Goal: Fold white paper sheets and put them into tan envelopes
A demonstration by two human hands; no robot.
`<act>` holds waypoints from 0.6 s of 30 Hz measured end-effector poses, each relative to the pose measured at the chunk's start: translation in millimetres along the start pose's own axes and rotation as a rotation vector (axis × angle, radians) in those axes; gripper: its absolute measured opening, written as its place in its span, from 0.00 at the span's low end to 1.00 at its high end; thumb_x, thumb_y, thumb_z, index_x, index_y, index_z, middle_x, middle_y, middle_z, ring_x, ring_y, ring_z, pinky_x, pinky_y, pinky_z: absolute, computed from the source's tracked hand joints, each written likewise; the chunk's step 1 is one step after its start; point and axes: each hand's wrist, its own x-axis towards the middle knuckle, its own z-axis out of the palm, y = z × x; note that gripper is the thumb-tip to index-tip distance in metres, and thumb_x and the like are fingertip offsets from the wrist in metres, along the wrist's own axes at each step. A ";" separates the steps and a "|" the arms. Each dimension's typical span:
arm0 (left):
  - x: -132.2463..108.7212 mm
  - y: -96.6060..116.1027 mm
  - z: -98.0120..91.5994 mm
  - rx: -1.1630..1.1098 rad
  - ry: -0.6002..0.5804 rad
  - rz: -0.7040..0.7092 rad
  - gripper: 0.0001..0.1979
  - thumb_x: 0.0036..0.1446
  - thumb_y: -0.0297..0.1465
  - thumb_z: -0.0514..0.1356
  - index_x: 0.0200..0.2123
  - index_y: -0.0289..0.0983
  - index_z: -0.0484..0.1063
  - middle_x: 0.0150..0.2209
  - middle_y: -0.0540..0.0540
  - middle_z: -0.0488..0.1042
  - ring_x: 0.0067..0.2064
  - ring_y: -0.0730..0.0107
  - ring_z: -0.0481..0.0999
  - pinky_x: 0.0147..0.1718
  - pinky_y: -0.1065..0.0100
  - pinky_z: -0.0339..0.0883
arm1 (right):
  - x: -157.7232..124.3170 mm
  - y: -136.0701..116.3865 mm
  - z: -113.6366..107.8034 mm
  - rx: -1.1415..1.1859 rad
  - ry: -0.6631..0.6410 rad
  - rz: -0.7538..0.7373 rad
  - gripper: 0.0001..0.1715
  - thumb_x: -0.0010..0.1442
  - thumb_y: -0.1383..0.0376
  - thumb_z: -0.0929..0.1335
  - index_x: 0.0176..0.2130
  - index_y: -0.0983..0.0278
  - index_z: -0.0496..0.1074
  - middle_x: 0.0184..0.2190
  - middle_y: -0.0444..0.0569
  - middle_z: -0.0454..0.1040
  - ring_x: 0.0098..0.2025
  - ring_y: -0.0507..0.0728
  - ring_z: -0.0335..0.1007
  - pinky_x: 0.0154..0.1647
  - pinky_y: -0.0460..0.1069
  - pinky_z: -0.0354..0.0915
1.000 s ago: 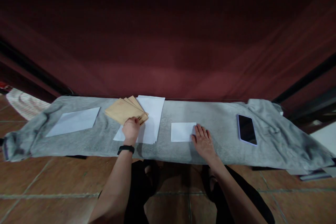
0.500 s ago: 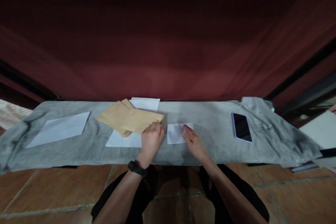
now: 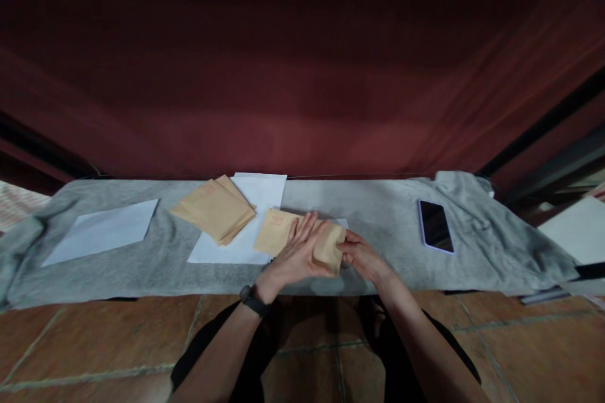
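A brown paper envelope [image 3: 271, 233] with faint red print lies in front of me, its right end lifted and bent. My left hand [image 3: 300, 249] holds it, long fingers stretched across its face; the thumb is hidden by the raised paper. At that right end, my right hand [image 3: 362, 256] is closed in a pinch on the edge. Beneath the envelope, a small white paper [image 3: 341, 223] shows only at its top corner. Left of my hands, several more brown envelopes [image 3: 212, 211] are fanned out on white sheets [image 3: 267, 187].
Grey cloth [image 3: 387, 220] covers the narrow bench. Another white sheet [image 3: 106, 230] lies at the left, and a phone [image 3: 435, 227] in a pale purple case at the right. Behind the bench rises a dark red panel [image 3: 302, 107]; tiled floor [image 3: 85, 340] is below.
My left hand has brought one envelope rightward from the pile, over the small white paper. My right hand has left the paper and now pinches the envelope's right edge.
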 end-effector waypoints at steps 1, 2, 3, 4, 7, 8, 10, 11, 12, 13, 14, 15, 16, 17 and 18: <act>-0.9 -8.1 -1.0 0.017 -0.061 -0.005 0.62 0.43 0.51 0.74 0.73 0.40 0.45 0.75 0.31 0.40 0.76 0.39 0.39 0.69 0.36 0.39 | -1.6 -1.9 -4.4 0.054 -0.045 0.037 0.20 0.52 0.61 0.70 0.46 0.61 0.76 0.38 0.49 0.82 0.38 0.58 0.78 0.40 0.51 0.74; -1.9 -14.8 -0.6 0.038 -0.100 -0.014 0.64 0.42 0.52 0.74 0.74 0.41 0.43 0.76 0.31 0.38 0.76 0.39 0.36 0.69 0.35 0.36 | -3.0 -3.7 -8.0 0.107 -0.096 0.077 0.21 0.51 0.62 0.71 0.46 0.61 0.76 0.39 0.49 0.82 0.39 0.58 0.78 0.41 0.51 0.74; -2.9 -19.9 0.8 0.056 -0.129 -0.015 0.64 0.42 0.51 0.74 0.74 0.43 0.42 0.76 0.31 0.37 0.76 0.40 0.35 0.69 0.34 0.33 | -4.2 -5.2 -10.7 0.147 -0.141 0.111 0.21 0.50 0.63 0.71 0.46 0.61 0.76 0.39 0.49 0.82 0.39 0.58 0.78 0.42 0.51 0.73; -3.7 -23.4 2.9 0.069 -0.148 -0.011 0.65 0.42 0.51 0.74 0.74 0.44 0.41 0.76 0.32 0.37 0.76 0.40 0.35 0.69 0.34 0.31 | -5.1 -6.5 -12.8 0.155 -0.162 0.125 0.22 0.50 0.63 0.71 0.47 0.61 0.76 0.40 0.49 0.82 0.40 0.58 0.78 0.43 0.52 0.73; -4.8 -25.9 9.0 0.084 -0.163 0.020 0.65 0.41 0.50 0.75 0.75 0.46 0.41 0.75 0.33 0.43 0.76 0.41 0.36 0.69 0.35 0.30 | -5.9 -9.8 -16.0 0.095 -0.158 0.119 0.20 0.53 0.63 0.70 0.47 0.61 0.76 0.42 0.48 0.82 0.42 0.58 0.78 0.45 0.53 0.73; -4.6 -25.4 10.3 0.082 -0.161 0.030 0.65 0.41 0.49 0.75 0.75 0.46 0.41 0.75 0.34 0.45 0.76 0.42 0.37 0.69 0.36 0.30 | -5.6 -10.6 -16.4 0.067 -0.145 0.103 0.19 0.54 0.62 0.70 0.47 0.61 0.76 0.41 0.48 0.82 0.42 0.58 0.78 0.45 0.53 0.74; -3.9 -24.3 11.6 0.071 -0.148 0.029 0.65 0.42 0.49 0.75 0.75 0.46 0.40 0.74 0.34 0.49 0.76 0.42 0.40 0.70 0.36 0.30 | -3.9 -11.2 -17.0 0.027 -0.113 0.045 0.17 0.55 0.62 0.70 0.45 0.61 0.77 0.39 0.47 0.82 0.41 0.58 0.79 0.44 0.54 0.74; -3.4 -23.9 12.1 0.065 -0.141 0.019 0.65 0.42 0.49 0.74 0.75 0.46 0.39 0.74 0.34 0.50 0.76 0.42 0.41 0.70 0.37 0.30 | -2.6 -10.9 -17.1 0.013 -0.095 0.005 0.16 0.55 0.63 0.69 0.44 0.60 0.77 0.38 0.47 0.82 0.40 0.59 0.79 0.44 0.54 0.74; -2.9 -23.6 12.6 0.058 -0.136 0.008 0.65 0.43 0.49 0.74 0.75 0.46 0.39 0.74 0.34 0.50 0.75 0.42 0.42 0.70 0.36 0.30 | -1.1 -9.9 -17.3 0.000 -0.078 -0.037 0.15 0.55 0.63 0.69 0.44 0.60 0.78 0.37 0.46 0.82 0.40 0.59 0.79 0.45 0.54 0.74; -2.3 -23.2 13.5 0.051 -0.137 -0.001 0.65 0.43 0.49 0.74 0.75 0.47 0.38 0.74 0.33 0.49 0.75 0.41 0.43 0.70 0.36 0.30 | 0.5 -8.4 -17.5 -0.014 -0.061 -0.073 0.15 0.56 0.63 0.69 0.44 0.60 0.78 0.37 0.46 0.82 0.40 0.59 0.79 0.46 0.54 0.74; -1.7 -22.8 14.8 0.045 -0.142 -0.004 0.66 0.43 0.49 0.74 0.75 0.47 0.37 0.74 0.33 0.48 0.75 0.41 0.43 0.70 0.36 0.31 | 2.2 -6.3 -17.9 -0.031 -0.041 -0.101 0.15 0.56 0.64 0.68 0.44 0.59 0.78 0.37 0.45 0.82 0.40 0.58 0.79 0.47 0.54 0.74; -1.1 -22.1 16.4 0.040 -0.150 -0.001 0.67 0.42 0.49 0.74 0.75 0.46 0.36 0.74 0.32 0.47 0.75 0.41 0.44 0.69 0.36 0.32 | 3.9 -3.9 -18.4 -0.053 -0.017 -0.119 0.16 0.56 0.65 0.67 0.44 0.59 0.78 0.38 0.45 0.82 0.40 0.58 0.79 0.48 0.54 0.74; -0.3 -21.3 18.3 0.037 -0.154 0.005 0.67 0.42 0.49 0.74 0.75 0.46 0.35 0.74 0.32 0.47 0.75 0.41 0.45 0.69 0.36 0.33 | 5.5 -1.1 -19.2 -0.077 0.009 -0.132 0.16 0.56 0.65 0.67 0.45 0.59 0.77 0.39 0.45 0.82 0.40 0.58 0.79 0.48 0.54 0.73; 0.5 -20.3 20.1 0.036 -0.153 0.011 0.68 0.42 0.50 0.74 0.75 0.46 0.34 0.74 0.31 0.48 0.75 0.41 0.46 0.69 0.36 0.33 | 7.0 1.7 -20.1 -0.103 0.036 -0.144 0.17 0.56 0.65 0.66 0.45 0.59 0.77 0.40 0.45 0.82 0.40 0.57 0.79 0.49 0.54 0.73; 1.5 -19.2 21.7 0.040 -0.141 0.015 0.68 0.42 0.50 0.74 0.75 0.45 0.34 0.73 0.31 0.50 0.74 0.41 0.47 0.69 0.35 0.34 | 8.1 4.5 -21.3 -0.128 0.065 -0.156 0.18 0.56 0.65 0.66 0.46 0.59 0.76 0.40 0.46 0.82 0.40 0.58 0.79 0.48 0.54 0.73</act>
